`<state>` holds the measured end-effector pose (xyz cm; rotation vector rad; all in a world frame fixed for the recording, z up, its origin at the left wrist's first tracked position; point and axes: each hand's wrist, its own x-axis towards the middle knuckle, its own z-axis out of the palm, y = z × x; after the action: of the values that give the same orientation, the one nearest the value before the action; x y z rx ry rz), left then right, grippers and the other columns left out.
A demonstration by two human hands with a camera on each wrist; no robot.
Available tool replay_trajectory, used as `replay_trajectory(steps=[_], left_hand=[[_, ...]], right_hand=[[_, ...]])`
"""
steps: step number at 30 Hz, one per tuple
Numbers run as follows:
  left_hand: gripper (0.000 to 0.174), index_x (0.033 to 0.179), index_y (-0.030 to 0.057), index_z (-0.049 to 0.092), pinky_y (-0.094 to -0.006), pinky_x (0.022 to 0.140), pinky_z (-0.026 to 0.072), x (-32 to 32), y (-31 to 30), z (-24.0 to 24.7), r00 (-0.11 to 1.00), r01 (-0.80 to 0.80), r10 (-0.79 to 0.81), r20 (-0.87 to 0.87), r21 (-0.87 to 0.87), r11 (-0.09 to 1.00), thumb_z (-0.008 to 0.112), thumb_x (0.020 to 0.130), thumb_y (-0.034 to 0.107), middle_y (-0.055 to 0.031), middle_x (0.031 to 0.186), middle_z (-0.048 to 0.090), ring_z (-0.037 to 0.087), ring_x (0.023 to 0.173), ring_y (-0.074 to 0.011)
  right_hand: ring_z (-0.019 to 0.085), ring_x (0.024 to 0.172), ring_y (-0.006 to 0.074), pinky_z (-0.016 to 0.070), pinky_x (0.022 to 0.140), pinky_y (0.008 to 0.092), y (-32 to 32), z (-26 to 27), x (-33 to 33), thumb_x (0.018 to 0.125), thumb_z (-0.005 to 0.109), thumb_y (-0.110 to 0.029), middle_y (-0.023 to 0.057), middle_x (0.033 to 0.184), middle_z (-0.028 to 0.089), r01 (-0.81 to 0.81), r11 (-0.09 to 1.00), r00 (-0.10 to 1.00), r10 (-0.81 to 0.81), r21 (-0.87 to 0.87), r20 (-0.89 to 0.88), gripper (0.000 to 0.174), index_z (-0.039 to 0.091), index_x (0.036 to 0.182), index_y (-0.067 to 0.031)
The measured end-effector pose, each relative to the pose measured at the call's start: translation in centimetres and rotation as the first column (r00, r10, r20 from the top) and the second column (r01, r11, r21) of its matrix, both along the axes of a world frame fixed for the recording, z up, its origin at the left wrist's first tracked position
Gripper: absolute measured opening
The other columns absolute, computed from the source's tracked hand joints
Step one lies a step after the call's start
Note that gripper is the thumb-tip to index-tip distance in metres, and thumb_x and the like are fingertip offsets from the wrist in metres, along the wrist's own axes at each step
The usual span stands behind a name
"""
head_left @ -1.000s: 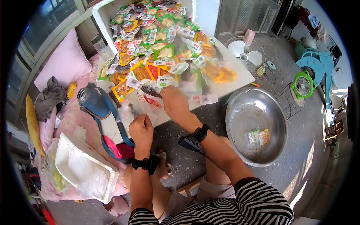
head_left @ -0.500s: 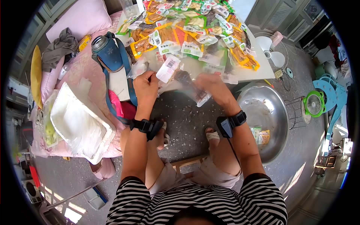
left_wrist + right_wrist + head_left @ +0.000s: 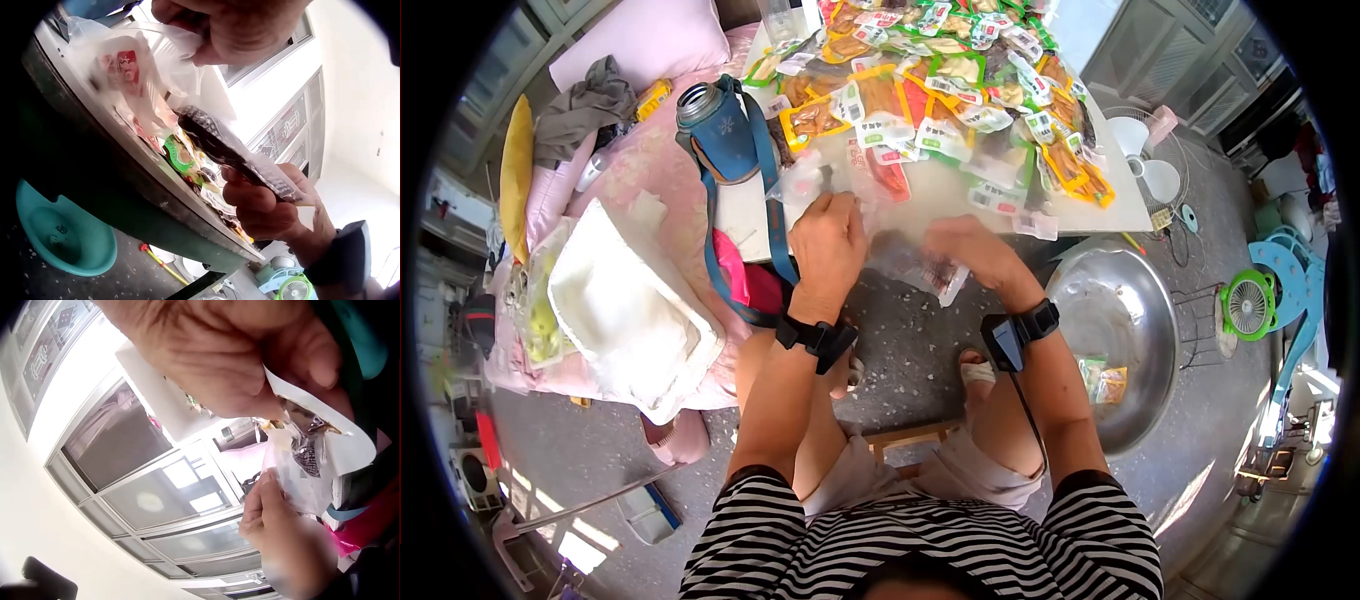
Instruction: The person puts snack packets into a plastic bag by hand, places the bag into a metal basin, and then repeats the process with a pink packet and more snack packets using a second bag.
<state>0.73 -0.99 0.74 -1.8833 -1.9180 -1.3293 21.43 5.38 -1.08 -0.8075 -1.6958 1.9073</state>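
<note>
My left hand [image 3: 828, 248] is raised over the table's front edge and pinches the rim of a clear plastic bag [image 3: 150, 75]. Red print shows on the bag in the left wrist view. My right hand [image 3: 978, 252], a little to the right, grips a sealed food packet [image 3: 240, 156] with dark contents and a clear film face. The packet's far end points at the bag and overlaps it in the left wrist view. In the right wrist view the packet's white back curves out from under my right fingers. Behind both hands, many-coloured snack packets [image 3: 885, 95] are heaped on the white table [image 3: 1100, 215].
A blue flask [image 3: 725, 135] with a strap stands at the table's left. To the right on the floor is a steel basin [image 3: 1135, 320] holding a few packets. A white foam lid [image 3: 625, 310] lies on the pink bed [image 3: 650, 140]. Fans stand further right.
My right hand has moved right and down from the heap's edge with the dark packet. My left hand stays on the bag. The head view has tilted down.
</note>
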Motion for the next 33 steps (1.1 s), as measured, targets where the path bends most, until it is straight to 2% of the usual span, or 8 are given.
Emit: replay_trajectory(steps=[3, 9, 15, 18, 21, 27, 30, 33], left_hand=[[0.005, 0.083, 0.0038, 0.063, -0.0402, 0.054, 0.0459, 0.5, -0.3, -0.2, 0.998, 0.049, -0.051, -0.036, -0.034, 0.998, 0.062, 0.078, 0.005, -0.0143, 0.075, 0.061, 0.060, 0.063, -0.0346], [0.006, 0.080, 0.0036, 0.061, -0.0416, 0.055, 0.0468, 2.1, 0.0, -1.0, 0.984, 0.176, -0.176, -0.031, 0.001, 0.984, 0.061, 0.074, 0.002, -0.0130, 0.070, 0.057, 0.059, 0.064, -0.0342], [0.011, 0.081, 0.0046, 0.058, -0.0433, 0.057, 0.0480, 1.9, -0.5, -0.7, 0.989, 0.137, -0.140, -0.046, -0.061, 0.989, 0.060, 0.071, 0.002, -0.0122, 0.078, 0.058, 0.060, 0.069, -0.0336], [0.010, 0.080, 0.0046, 0.056, -0.0438, 0.057, 0.0480, 1.9, -0.2, -1.0, 0.992, 0.119, -0.122, -0.042, -0.073, 0.990, 0.060, 0.071, 0.003, -0.0122, 0.079, 0.058, 0.060, 0.071, -0.0340], [0.008, 0.078, 0.0046, 0.054, -0.0440, 0.058, 0.0479, 1.7, -0.2, -0.9, 0.990, 0.121, -0.125, -0.057, -0.074, 0.990, 0.059, 0.071, 0.003, -0.0122, 0.078, 0.057, 0.060, 0.072, -0.0342], [0.006, 0.076, 0.0046, 0.053, -0.0444, 0.059, 0.0479, 1.7, -0.2, -1.1, 0.990, 0.109, -0.116, -0.084, -0.078, 0.991, 0.059, 0.072, 0.004, -0.0125, 0.078, 0.056, 0.059, 0.073, -0.0343], [0.005, 0.076, 0.0047, 0.054, -0.0442, 0.059, 0.0480, 1.8, -0.4, -0.8, 0.989, 0.107, -0.116, -0.091, -0.102, 0.989, 0.058, 0.073, 0.005, -0.0125, 0.078, 0.056, 0.060, 0.073, -0.0341], [0.005, 0.076, 0.0047, 0.054, -0.0440, 0.059, 0.0483, 2.1, -0.5, -0.7, 0.988, 0.121, -0.130, -0.079, -0.101, 0.987, 0.058, 0.074, 0.006, -0.0124, 0.078, 0.056, 0.060, 0.074, -0.0340]], right_hand=[[0.057, 0.056, 0.0082, 0.0450, 0.045, 0.0232, 0.3, -0.4, -1.0, 0.089, 0.057, -0.018, 0.0018, 0.070, 0.062, 0.062, 0.995, 0.997, -0.066, -0.072, -0.046, 0.021, 0.064, 0.086, 0.0009], [0.062, 0.070, 0.0119, 0.0498, 0.061, 0.0244, 0.8, -1.3, -3.5, 0.091, 0.057, -0.018, 0.0048, 0.085, 0.066, 0.110, 0.994, 0.978, -0.113, -0.023, -0.175, 0.022, 0.066, 0.095, 0.0019], [0.064, 0.091, 0.0166, 0.0544, 0.078, 0.0318, 0.8, -0.7, -3.9, 0.087, 0.063, -0.010, 0.0094, 0.105, 0.064, 0.086, 0.917, 0.897, -0.242, -0.389, -0.370, 0.029, 0.060, 0.113, 0.0031], [0.065, 0.093, 0.0174, 0.0557, 0.078, 0.0322, 0.4, -1.0, -3.3, 0.085, 0.064, -0.006, 0.0115, 0.108, 0.064, 0.126, 0.902, 0.899, -0.280, -0.413, -0.336, 0.030, 0.060, 0.114, 0.0024], [0.066, 0.087, 0.0150, 0.0558, 0.070, 0.0265, -0.9, -0.6, -2.8, 0.087, 0.064, -0.011, 0.0088, 0.102, 0.066, 0.264, 0.887, 0.919, -0.350, -0.380, -0.179, 0.027, 0.062, 0.112, 0.0010], [0.056, 0.058, 0.0049, 0.0445, 0.048, 0.0185, -1.1, -0.6, -2.4, 0.089, 0.065, -0.023, 0.0009, 0.078, 0.066, 0.308, 0.947, 0.941, -0.317, 0.092, 0.115, 0.023, 0.067, 0.097, -0.0020], [0.050, 0.052, 0.0032, 0.0399, 0.044, 0.0188, -1.2, 0.0, -2.8, 0.089, 0.065, -0.025, 0.0001, 0.075, 0.065, 0.234, 0.972, 0.972, -0.234, -0.024, 0.007, 0.023, 0.067, 0.092, -0.0023], [0.056, 0.057, 0.0061, 0.0472, 0.049, 0.0204, -1.4, -0.2, -4.1, 0.090, 0.063, -0.021, 0.0022, 0.076, 0.065, 0.323, 0.922, 0.938, -0.342, -0.214, -0.060, 0.020, 0.066, 0.090, -0.0009]])
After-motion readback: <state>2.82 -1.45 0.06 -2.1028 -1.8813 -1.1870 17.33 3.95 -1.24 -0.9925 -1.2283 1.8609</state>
